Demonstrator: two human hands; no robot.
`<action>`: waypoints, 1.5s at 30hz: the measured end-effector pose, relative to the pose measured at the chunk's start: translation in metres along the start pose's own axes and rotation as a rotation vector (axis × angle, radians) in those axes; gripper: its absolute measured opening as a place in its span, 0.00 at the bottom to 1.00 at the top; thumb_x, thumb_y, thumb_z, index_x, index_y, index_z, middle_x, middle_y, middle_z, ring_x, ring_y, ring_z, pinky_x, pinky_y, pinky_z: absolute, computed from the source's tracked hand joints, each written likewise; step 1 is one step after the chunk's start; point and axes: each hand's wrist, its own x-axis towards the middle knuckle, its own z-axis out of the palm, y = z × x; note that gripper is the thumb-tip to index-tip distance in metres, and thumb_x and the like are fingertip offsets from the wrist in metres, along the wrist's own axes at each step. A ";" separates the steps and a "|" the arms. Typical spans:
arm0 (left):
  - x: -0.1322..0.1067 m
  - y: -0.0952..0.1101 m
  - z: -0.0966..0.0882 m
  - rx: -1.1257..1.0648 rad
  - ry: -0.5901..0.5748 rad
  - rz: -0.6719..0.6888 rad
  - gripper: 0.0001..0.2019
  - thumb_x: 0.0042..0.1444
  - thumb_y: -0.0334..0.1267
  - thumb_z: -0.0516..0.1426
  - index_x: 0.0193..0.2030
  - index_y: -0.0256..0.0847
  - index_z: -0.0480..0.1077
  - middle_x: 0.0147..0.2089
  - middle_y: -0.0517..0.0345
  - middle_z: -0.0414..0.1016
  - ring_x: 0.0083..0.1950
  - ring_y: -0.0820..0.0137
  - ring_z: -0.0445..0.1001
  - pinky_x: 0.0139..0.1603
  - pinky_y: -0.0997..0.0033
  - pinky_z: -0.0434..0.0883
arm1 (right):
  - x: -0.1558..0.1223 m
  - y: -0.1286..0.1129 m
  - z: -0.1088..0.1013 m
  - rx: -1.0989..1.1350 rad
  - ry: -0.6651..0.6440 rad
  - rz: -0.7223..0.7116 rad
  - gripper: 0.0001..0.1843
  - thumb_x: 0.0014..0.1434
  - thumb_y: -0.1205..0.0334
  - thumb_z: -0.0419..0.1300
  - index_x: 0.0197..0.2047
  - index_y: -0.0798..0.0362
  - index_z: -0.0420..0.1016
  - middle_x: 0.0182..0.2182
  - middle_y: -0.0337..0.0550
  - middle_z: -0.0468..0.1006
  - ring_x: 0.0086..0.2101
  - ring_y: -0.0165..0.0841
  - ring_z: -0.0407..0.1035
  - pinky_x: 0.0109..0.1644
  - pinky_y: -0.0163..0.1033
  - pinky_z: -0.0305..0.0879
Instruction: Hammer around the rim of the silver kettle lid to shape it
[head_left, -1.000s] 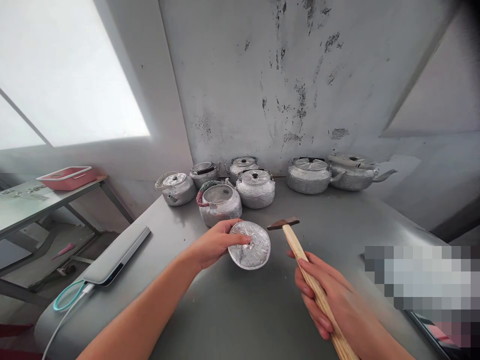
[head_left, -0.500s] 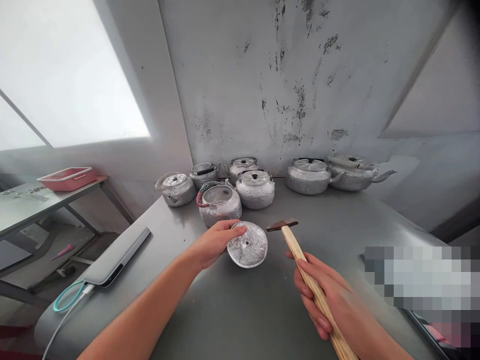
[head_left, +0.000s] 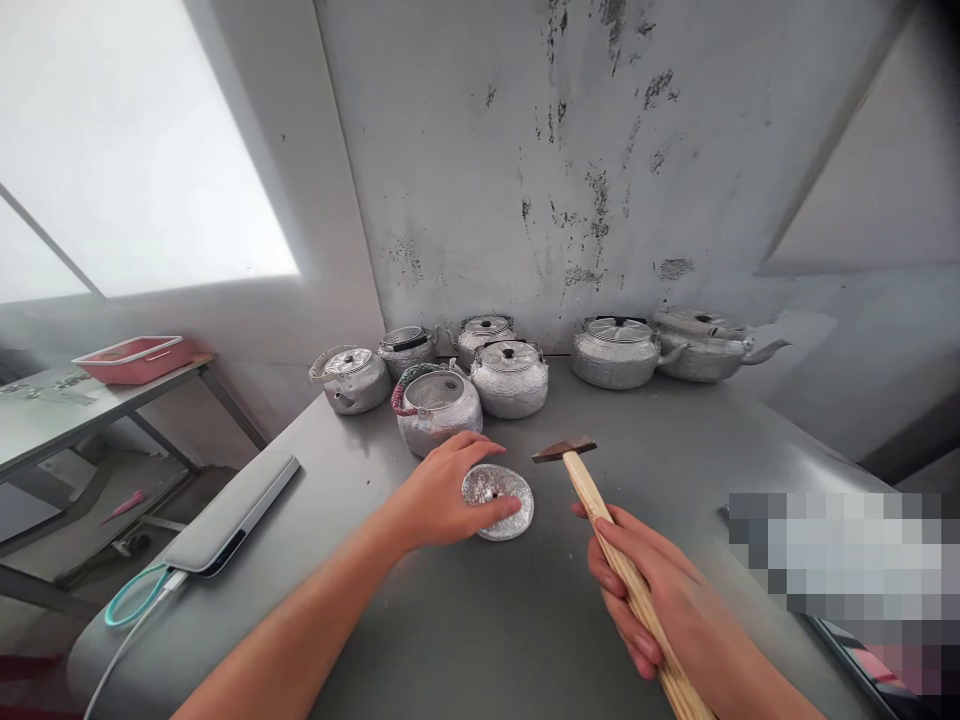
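Note:
My left hand [head_left: 450,492] is closed on a round, dented silver kettle lid [head_left: 496,484] with a small hole at its middle. The thumb lies across the lid's face and the index finger reaches past its far edge; the other fingers are partly hidden. Whether the lid touches the table cannot be told. In my right hand [head_left: 645,590] is a hammer [head_left: 589,490], gripped by its pale wooden handle, the dark rusty head pointing away from me, right of the lid. Just beyond my left hand stands a lidless kettle [head_left: 442,415] with a red-and-green wrapped handle.
Several battered silver kettles [head_left: 510,382] line the back of the grey table [head_left: 450,630], against a stained wall. A grey power bank [head_left: 232,515] with cables lies at the left edge. A pink basket [head_left: 135,360] sits on another table. A pixelated patch covers the right side.
My left hand has shifted its hold on the lid, the thumb moving across its face. The lid has tilted flatter and sits slightly lower. My right hand and the hammer stay still.

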 end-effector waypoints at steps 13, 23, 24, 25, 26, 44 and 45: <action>-0.002 -0.007 0.004 0.058 -0.155 0.044 0.37 0.46 0.50 0.69 0.64 0.47 0.67 0.64 0.46 0.67 0.65 0.49 0.65 0.66 0.54 0.62 | 0.001 0.005 -0.001 0.018 0.012 0.011 0.16 0.64 0.45 0.53 0.32 0.47 0.60 0.20 0.26 0.62 0.13 0.22 0.50 0.15 0.29 0.54; 0.005 0.003 -0.002 -0.499 -0.143 -0.171 0.20 0.63 0.51 0.55 0.55 0.43 0.75 0.52 0.55 0.79 0.52 0.60 0.74 0.54 0.66 0.67 | -0.001 0.001 0.000 -0.026 0.015 -0.006 0.20 0.62 0.42 0.52 0.25 0.47 0.58 0.15 0.27 0.58 0.14 0.24 0.49 0.16 0.30 0.54; 0.006 0.001 -0.001 -0.555 -0.110 -0.212 0.20 0.64 0.52 0.53 0.53 0.43 0.76 0.50 0.55 0.79 0.52 0.60 0.73 0.53 0.67 0.67 | 0.000 0.001 0.000 -0.021 0.014 -0.007 0.20 0.62 0.42 0.52 0.26 0.46 0.58 0.16 0.27 0.58 0.14 0.24 0.48 0.15 0.30 0.54; 0.008 -0.001 0.000 -0.590 -0.067 -0.252 0.20 0.65 0.53 0.52 0.50 0.42 0.77 0.49 0.55 0.79 0.52 0.60 0.73 0.53 0.67 0.67 | 0.000 0.002 0.000 -0.017 0.015 -0.009 0.20 0.62 0.42 0.52 0.27 0.46 0.58 0.16 0.27 0.59 0.14 0.24 0.48 0.15 0.30 0.54; 0.009 -0.004 0.001 -0.606 -0.016 -0.293 0.21 0.64 0.54 0.53 0.48 0.41 0.77 0.49 0.55 0.79 0.52 0.60 0.72 0.52 0.67 0.67 | 0.000 0.002 0.001 -0.014 0.013 -0.010 0.19 0.62 0.43 0.52 0.27 0.47 0.58 0.17 0.27 0.59 0.14 0.24 0.48 0.15 0.30 0.54; 0.010 -0.018 0.004 -0.416 -0.018 -0.277 0.26 0.47 0.31 0.61 0.56 0.40 0.73 0.51 0.50 0.79 0.51 0.58 0.75 0.50 0.65 0.70 | -0.001 0.002 -0.001 -0.030 0.016 0.010 0.17 0.67 0.46 0.48 0.31 0.46 0.56 0.16 0.25 0.60 0.13 0.24 0.52 0.15 0.29 0.55; 0.010 -0.019 0.004 -0.397 -0.014 -0.267 0.26 0.47 0.31 0.61 0.56 0.40 0.74 0.52 0.50 0.78 0.51 0.58 0.75 0.51 0.65 0.70 | -0.001 0.002 -0.002 -0.032 0.015 0.011 0.17 0.68 0.46 0.48 0.31 0.46 0.57 0.16 0.25 0.60 0.12 0.24 0.53 0.16 0.29 0.55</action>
